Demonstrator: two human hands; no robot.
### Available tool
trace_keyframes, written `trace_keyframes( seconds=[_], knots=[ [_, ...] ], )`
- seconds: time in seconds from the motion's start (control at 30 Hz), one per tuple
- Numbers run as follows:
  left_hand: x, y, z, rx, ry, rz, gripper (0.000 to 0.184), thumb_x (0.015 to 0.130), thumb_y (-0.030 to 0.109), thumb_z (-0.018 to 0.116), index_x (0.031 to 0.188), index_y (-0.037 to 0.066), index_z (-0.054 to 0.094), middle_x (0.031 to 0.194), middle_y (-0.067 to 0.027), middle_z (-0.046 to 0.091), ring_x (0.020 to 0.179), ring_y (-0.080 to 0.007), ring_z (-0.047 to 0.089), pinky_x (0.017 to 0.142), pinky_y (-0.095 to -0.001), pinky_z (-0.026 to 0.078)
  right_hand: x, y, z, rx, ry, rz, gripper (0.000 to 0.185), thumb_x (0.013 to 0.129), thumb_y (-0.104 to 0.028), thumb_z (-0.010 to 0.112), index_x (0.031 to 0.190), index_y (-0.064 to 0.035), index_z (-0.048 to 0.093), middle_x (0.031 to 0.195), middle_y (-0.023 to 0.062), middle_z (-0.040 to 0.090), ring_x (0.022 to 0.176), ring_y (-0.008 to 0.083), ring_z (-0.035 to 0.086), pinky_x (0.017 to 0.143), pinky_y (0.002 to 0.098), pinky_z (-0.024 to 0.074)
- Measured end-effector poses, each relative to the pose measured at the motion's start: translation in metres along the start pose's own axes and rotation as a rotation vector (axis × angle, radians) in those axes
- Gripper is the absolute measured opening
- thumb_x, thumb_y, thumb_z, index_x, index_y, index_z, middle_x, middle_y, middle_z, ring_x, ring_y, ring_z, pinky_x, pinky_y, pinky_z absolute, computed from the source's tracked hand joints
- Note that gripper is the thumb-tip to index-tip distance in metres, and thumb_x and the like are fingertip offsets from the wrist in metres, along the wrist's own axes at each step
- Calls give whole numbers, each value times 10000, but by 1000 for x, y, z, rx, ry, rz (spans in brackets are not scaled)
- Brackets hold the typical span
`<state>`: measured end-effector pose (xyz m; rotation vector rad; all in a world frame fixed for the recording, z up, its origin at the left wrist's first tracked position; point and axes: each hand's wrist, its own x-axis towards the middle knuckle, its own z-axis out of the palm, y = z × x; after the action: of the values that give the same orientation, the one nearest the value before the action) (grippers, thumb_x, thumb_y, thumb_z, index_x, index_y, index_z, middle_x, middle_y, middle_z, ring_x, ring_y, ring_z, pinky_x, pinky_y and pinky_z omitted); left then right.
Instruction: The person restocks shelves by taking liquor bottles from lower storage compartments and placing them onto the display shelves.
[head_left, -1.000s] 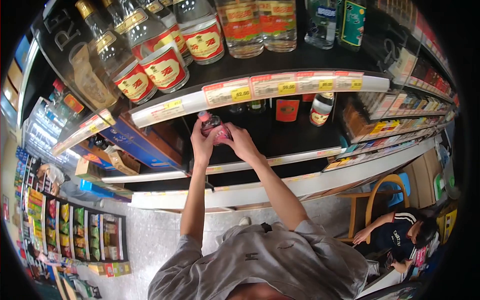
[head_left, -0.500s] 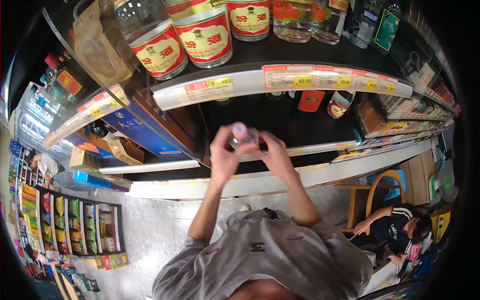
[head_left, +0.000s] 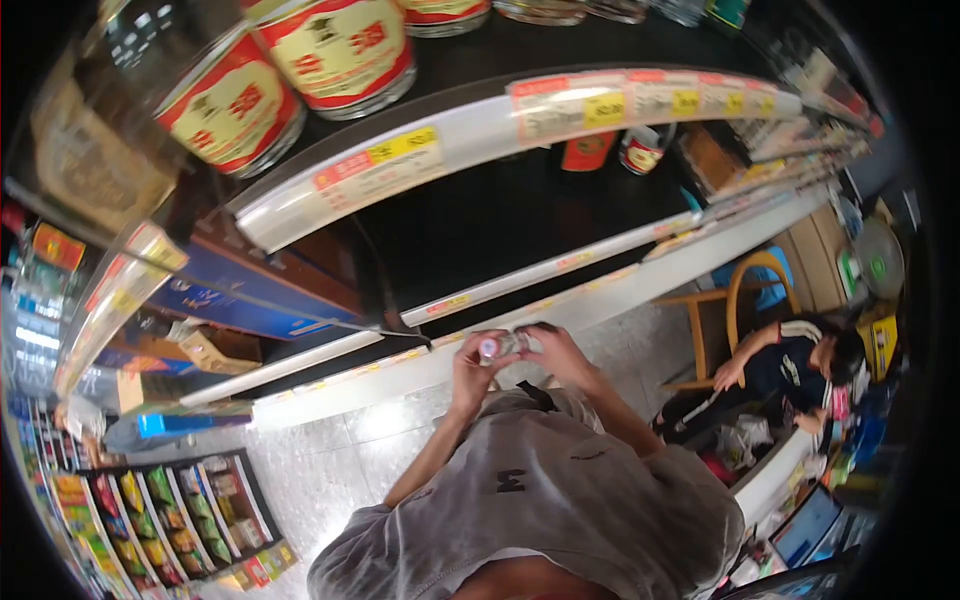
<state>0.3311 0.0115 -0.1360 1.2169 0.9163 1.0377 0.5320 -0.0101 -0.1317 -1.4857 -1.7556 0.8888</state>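
- Head view: holding small bottle (head_left: pixel 512 346) between two hands, well below price rail (head_left: pixel 475 130), on the wearer's side and out in front of the shelving
- Below the middle of price rail, left hand (head_left: pixel 471 372) with fingers bent closely round the bottle's end, next to pinkish cap (head_left: pixel 489 347)
- Slightly farther right below price rail, right hand (head_left: pixel 558 355) with fingers closed on the other end of small bottle; exact fingertip spacing too small to tell
- Step in hand, as a judgement: handling small bottle in a two-handed grip, perhaps to turn or look it over; cannot tell twisting of the cap from plain steadying
- Next move, in any direction, likely to call for a firm grip by one hand before easing the other, and for keeping well clear of price rail on any lift
- Above the left half of price rail, large red-labelled bottles (head_left: pixel 342 60), apart from both hands
- Just below the right half of price rail, red packet (head_left: pixel 587 150) beside labelled bottle (head_left: pixel 640 152)
- Below the left end of price rail, blue box (head_left: pixel 245 300)
- Far below the right end of price rail, another person (head_left: pixel 795 368), well apart from small bottle
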Motion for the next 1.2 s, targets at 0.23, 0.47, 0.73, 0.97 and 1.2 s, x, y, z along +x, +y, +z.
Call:
trace_keyframes(
  seconds=[0.23,0.47,0.73,0.97,1.2],
  knots=[
    [53,-27,-24,279,75,259,359,769,-35,843,1106,-9,722,1100,-84,705,1010,-179,661,928,-310,524,65,28,36,56,123,-10,415,829,-63,757,1229,-58,645,1116,196,716,1048,385,688,885,461,559],
    [99,-69,-53,236,93,235,363,807,-39,827,1138,-18,680,1064,-60,713,1003,-134,659,910,-306,531,130,80,93,579,90,72,241,961,-197,644,1143,-38,644,939,115,704,841,235,696,749,369,581],
    [118,-88,-74,86,49,76,406,811,54,860,1165,-1,669,1118,-61,717,1020,-171,667,936,-332,538,132,54,87,889,-46,105,214,1030,-249,584,1135,-70,637,1000,50,623,869,140,628,771,339,595],
    [124,-118,-80,99,70,60,414,788,-73,814,1160,10,653,1075,-76,717,986,-172,690,875,-333,587,149,61,97,1066,-105,348,137,1035,-199,561,1030,-86,638,886,29,594,811,113,600,747,298,584],
    [129,-127,-80,34,25,41,305,803,-41,810,1078,2,686,1007,-84,736,948,-156,693,858,-322,578,168,105,116,1060,-66,443,192,1061,-267,519,1090,-120,640,958,41,630,816,138,618,690,313,589]
  ],
)
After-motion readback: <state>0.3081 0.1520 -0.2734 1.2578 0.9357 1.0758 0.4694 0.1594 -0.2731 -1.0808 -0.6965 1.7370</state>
